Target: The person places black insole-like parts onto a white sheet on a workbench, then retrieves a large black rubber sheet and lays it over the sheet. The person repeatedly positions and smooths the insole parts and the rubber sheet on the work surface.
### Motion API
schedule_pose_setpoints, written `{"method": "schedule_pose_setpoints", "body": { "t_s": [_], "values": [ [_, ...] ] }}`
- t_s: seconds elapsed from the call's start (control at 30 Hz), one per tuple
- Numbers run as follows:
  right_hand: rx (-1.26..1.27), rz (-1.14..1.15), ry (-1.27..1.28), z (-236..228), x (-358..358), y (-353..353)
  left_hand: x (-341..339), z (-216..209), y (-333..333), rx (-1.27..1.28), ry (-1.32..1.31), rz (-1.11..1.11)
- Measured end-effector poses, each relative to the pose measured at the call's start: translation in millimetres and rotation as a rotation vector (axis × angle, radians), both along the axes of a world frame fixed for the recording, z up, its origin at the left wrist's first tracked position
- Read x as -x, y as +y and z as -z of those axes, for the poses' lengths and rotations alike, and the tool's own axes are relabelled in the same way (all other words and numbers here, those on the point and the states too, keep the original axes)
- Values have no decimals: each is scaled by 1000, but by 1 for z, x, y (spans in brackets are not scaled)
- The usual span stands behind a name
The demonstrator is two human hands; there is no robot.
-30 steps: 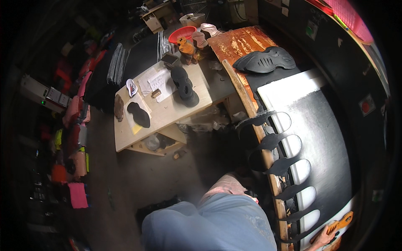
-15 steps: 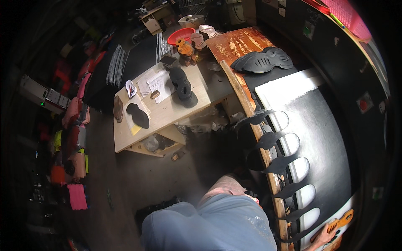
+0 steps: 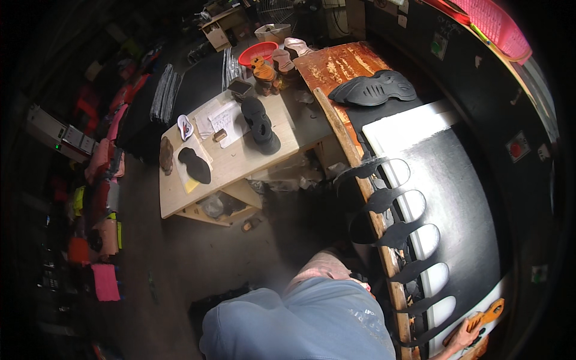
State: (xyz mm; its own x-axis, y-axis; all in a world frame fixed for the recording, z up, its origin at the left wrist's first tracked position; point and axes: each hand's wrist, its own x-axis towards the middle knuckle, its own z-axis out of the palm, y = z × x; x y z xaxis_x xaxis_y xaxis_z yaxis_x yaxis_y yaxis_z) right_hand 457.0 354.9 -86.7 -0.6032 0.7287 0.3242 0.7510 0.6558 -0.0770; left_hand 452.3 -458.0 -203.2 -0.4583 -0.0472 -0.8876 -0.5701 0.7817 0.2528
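Note:
At the lower right edge, my right hand is closed on an orange, notched sole-shaped cutting die. The die lies at the near end of a white cutting board, beside a black sheet. Rounded cutouts run along the sheet's left side, leaving dark strips that hang over the wooden edge. White board shows through these cutouts. I cannot see my left hand.
Black sole-shaped pieces lie at the board's far end, by a rusty orange surface. A pale wooden table on the left bears papers, insole pieces and a black shoe form. A red basket stands behind.
The whole view has shifted slightly to the left. My right hand stays on the cutting die, in nearly the same place on the board.

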Motion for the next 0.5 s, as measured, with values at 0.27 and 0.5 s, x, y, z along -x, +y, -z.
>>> {"method": "schedule_pose_setpoints", "body": {
  "t_s": [0.27,0.5],
  "values": [
    [6,23,23,5,-3,12,3,0,0,-3,18,3],
    [27,54,7,-9,7,-12,9,0,1,1,34,15]
  ]
}}
